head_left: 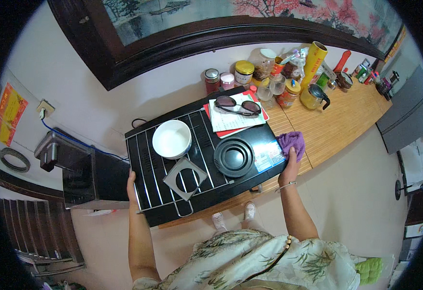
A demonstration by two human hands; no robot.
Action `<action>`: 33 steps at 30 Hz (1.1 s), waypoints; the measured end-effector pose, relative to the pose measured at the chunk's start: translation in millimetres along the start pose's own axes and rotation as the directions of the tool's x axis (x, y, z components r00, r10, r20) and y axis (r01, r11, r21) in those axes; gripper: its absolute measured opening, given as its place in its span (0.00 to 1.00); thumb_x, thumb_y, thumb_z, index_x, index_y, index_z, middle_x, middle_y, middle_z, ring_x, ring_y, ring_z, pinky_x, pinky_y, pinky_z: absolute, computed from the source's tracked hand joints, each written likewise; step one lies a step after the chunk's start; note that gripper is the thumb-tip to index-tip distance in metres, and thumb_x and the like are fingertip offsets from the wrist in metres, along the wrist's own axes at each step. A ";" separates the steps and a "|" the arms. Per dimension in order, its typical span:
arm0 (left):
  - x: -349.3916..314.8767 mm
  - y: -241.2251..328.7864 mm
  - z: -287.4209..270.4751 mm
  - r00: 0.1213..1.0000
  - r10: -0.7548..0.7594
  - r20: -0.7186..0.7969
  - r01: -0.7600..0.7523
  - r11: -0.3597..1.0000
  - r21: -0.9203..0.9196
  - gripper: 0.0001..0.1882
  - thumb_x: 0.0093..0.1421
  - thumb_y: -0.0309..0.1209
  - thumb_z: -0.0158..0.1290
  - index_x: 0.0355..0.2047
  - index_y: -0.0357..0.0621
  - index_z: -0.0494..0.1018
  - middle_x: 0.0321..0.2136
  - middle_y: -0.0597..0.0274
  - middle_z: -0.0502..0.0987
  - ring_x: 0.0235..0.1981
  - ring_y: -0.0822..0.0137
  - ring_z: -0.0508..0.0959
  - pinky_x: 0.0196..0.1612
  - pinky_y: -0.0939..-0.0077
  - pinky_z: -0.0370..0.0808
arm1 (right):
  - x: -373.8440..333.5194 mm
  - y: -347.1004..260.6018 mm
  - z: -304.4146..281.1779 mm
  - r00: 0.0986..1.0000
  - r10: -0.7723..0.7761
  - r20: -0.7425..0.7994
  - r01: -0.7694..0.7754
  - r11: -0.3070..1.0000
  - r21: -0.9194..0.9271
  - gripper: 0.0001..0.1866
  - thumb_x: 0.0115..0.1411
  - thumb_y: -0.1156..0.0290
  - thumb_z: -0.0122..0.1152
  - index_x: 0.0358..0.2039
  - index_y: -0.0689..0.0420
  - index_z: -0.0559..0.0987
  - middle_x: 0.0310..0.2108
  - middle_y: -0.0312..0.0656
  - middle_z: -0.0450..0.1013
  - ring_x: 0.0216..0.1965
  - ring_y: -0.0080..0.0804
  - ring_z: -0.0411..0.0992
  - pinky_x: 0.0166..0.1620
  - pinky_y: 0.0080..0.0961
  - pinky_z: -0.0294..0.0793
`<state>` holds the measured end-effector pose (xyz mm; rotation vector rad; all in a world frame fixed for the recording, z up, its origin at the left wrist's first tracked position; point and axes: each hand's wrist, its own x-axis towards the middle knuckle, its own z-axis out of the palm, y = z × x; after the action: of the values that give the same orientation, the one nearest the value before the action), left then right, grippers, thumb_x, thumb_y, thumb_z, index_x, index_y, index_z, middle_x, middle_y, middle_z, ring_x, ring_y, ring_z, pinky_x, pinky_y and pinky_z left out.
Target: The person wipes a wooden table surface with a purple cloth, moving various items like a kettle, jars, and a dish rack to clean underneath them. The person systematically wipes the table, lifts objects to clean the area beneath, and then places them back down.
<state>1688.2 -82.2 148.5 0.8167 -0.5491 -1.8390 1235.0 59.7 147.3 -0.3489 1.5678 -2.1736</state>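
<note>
A black box-shaped appliance [202, 198] with a flat top and a blue-white label sits tilted in view on the wooden table. My left hand [132, 187] grips its left side, the fingers mostly hidden behind the edge. At the right front corner, my right hand [290, 169] presses a purple cloth [293, 141] against the side. On top lie a wire rack [146, 181], a white bowl [172, 138], a square grey plate with a round hole [173, 181] and a round black lid-like piece [233, 157]. Sunglasses [238, 106] rest on papers and a red folder [228, 134].
Behind stand a dark red flask [212, 81], several jars, glasses, a yellow tube [313, 65] and a glass pot with black handle [313, 97] on the wooden table [342, 116]. A dark appliance [78, 183] stands at left, with a blue cable [76, 145] running to a wall socket.
</note>
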 end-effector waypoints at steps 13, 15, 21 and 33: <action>-29.2 -19.4 6.4 0.993 0.119 -0.015 -0.119 0.993 0.006 0.24 0.63 0.38 0.43 0.59 0.45 0.62 0.50 0.56 0.73 0.49 0.61 0.75 0.53 0.66 0.73 | 29.7 -18.4 8.8 0.987 0.045 0.154 -0.032 0.996 -0.086 0.22 0.60 0.57 0.58 0.48 0.61 0.73 0.41 0.35 0.72 0.42 0.26 0.68 0.50 0.24 0.66; -28.7 -21.1 9.6 0.987 0.124 -0.100 -0.121 0.992 0.035 0.24 0.62 0.47 0.47 0.51 0.43 0.69 0.43 0.54 0.77 0.41 0.58 0.79 0.44 0.64 0.77 | 23.9 -23.7 2.5 0.989 0.054 0.136 -0.035 0.990 -0.138 0.23 0.60 0.58 0.59 0.50 0.61 0.72 0.44 0.36 0.72 0.45 0.26 0.68 0.52 0.24 0.65; -2.1 -1.6 -12.7 0.986 0.063 -0.154 -0.050 0.995 0.089 0.25 0.61 0.46 0.47 0.50 0.41 0.70 0.41 0.52 0.78 0.39 0.57 0.80 0.44 0.62 0.78 | -17.9 -33.5 2.3 0.995 0.092 -0.042 -0.095 0.991 -0.095 0.24 0.59 0.61 0.60 0.52 0.62 0.71 0.46 0.38 0.71 0.48 0.28 0.68 0.55 0.26 0.64; 9.2 -5.7 -26.5 0.999 -0.006 -0.038 0.007 1.000 0.019 0.26 0.62 0.37 0.46 0.59 0.46 0.63 0.49 0.58 0.74 0.48 0.63 0.75 0.53 0.68 0.72 | -16.1 -29.4 14.3 0.967 -0.112 -0.230 0.084 0.988 -0.126 0.26 0.59 0.57 0.56 0.49 0.65 0.72 0.43 0.40 0.73 0.43 0.30 0.70 0.50 0.26 0.68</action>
<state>1701.9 -88.7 124.3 0.8658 -0.5413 -1.8226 1249.6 63.4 180.5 -0.2116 1.8470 -2.2740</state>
